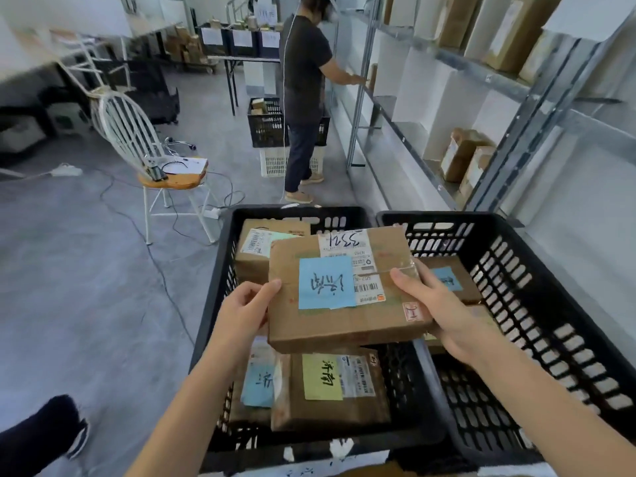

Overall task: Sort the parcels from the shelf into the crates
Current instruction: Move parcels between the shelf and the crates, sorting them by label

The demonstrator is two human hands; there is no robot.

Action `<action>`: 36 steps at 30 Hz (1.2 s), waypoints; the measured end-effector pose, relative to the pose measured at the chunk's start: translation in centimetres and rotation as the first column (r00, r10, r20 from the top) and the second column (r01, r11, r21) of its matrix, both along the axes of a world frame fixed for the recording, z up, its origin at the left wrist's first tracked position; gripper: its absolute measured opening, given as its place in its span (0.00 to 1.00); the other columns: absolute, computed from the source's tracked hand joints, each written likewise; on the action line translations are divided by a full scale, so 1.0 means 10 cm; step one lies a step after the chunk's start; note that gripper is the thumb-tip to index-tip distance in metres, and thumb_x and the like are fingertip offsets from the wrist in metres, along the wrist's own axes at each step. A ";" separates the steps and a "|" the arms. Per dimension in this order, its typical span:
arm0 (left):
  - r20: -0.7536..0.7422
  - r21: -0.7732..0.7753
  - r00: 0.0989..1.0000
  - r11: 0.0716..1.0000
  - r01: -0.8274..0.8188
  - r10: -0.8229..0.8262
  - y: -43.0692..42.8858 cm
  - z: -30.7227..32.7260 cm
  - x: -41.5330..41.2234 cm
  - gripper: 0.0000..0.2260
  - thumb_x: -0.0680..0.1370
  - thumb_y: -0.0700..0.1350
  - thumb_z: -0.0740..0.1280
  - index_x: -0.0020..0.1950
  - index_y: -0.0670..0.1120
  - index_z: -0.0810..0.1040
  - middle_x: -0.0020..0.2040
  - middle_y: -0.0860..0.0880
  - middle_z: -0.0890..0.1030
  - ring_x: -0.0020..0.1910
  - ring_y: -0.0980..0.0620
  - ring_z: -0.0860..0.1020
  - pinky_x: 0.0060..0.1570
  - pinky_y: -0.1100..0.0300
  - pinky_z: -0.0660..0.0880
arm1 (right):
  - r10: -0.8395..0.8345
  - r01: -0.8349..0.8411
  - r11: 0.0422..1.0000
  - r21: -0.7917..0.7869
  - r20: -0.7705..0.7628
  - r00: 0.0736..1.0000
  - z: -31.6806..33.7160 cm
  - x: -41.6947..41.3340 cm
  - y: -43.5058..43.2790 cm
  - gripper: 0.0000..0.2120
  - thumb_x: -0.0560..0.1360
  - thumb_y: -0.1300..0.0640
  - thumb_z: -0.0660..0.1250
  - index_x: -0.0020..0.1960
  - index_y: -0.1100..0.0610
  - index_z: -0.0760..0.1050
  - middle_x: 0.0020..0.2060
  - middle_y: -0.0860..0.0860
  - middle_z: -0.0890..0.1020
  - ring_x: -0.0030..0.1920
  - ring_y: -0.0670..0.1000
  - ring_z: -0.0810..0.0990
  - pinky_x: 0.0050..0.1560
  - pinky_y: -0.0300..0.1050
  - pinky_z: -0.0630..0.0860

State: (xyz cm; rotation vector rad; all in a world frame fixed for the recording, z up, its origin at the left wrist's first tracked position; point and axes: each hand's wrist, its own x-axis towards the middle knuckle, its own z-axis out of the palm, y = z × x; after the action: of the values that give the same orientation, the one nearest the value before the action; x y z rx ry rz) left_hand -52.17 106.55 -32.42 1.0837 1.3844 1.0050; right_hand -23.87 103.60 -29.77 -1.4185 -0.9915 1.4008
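Note:
I hold a flat brown cardboard parcel [344, 290] with a blue handwritten note and a white shipping label, level above the left black crate [227, 256]. My left hand [246, 311] grips its left edge and my right hand [433, 308] grips its right edge, thumbs on top. Under it in the left crate lie a parcel with a yellow note [330, 387], one with a blue note [258, 383] and another at the back [261, 246]. The right black crate [537, 297] holds a parcel with a blue note [454, 280].
A metal shelf [481, 74] with several brown parcels runs along the right wall. Another person [303, 91] stands at it ahead, beside stacked crates [268, 132]. A white chair [151, 160] with cables stands at left. My foot [51, 428] shows bottom left.

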 end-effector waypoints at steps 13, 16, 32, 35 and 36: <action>-0.594 -0.146 0.802 0.989 -0.033 -0.061 0.33 -0.62 -0.22 0.16 0.83 0.55 0.59 0.64 0.46 0.65 0.53 0.50 0.77 0.38 0.60 0.72 0.29 0.65 0.67 | 0.102 -0.068 0.950 -0.305 0.095 0.990 -0.83 -0.67 0.55 0.37 0.69 0.36 0.71 0.74 0.43 0.63 0.59 0.46 0.82 0.60 0.51 0.80 0.71 0.56 0.67; -0.595 -0.079 0.803 0.992 -0.093 0.028 0.37 -0.73 -0.18 0.10 0.84 0.53 0.57 0.56 0.46 0.66 0.53 0.45 0.79 0.39 0.55 0.74 0.32 0.58 0.70 | 0.106 -0.073 0.953 -0.295 0.097 0.990 -0.94 -0.79 0.64 0.35 0.73 0.38 0.69 0.76 0.44 0.60 0.58 0.43 0.80 0.59 0.49 0.78 0.69 0.49 0.66; -0.927 0.187 0.366 0.946 0.266 0.080 0.38 -0.80 0.11 0.25 0.82 0.49 0.57 0.78 0.43 0.58 0.77 0.46 0.63 0.76 0.47 0.60 0.76 0.52 0.57 | 0.114 -0.048 0.956 -0.289 0.219 0.969 -1.02 -0.86 0.65 0.27 0.81 0.35 0.47 0.67 0.50 0.72 0.64 0.50 0.78 0.63 0.49 0.75 0.64 0.42 0.66; -0.909 0.183 0.412 0.949 0.257 0.064 0.39 -0.82 0.05 0.23 0.84 0.50 0.54 0.78 0.44 0.60 0.76 0.47 0.65 0.75 0.48 0.62 0.76 0.52 0.59 | 0.130 -0.029 0.933 -0.359 0.261 0.957 -1.02 -0.71 0.65 0.33 0.80 0.32 0.46 0.71 0.52 0.71 0.69 0.51 0.75 0.69 0.52 0.70 0.70 0.47 0.62; -0.901 0.187 0.428 0.950 0.251 0.065 0.39 -0.83 0.04 0.22 0.84 0.50 0.53 0.77 0.45 0.62 0.75 0.47 0.66 0.74 0.49 0.63 0.75 0.52 0.61 | 0.136 -0.034 0.928 -0.370 0.252 0.958 -1.00 -0.69 0.65 0.34 0.79 0.31 0.47 0.73 0.52 0.69 0.71 0.51 0.73 0.72 0.53 0.67 0.72 0.50 0.60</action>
State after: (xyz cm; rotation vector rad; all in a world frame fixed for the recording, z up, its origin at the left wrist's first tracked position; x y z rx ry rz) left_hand -51.75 110.48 -40.72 2.1201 2.0122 0.4920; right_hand -30.82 110.13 -39.81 -1.9044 -1.0115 1.5363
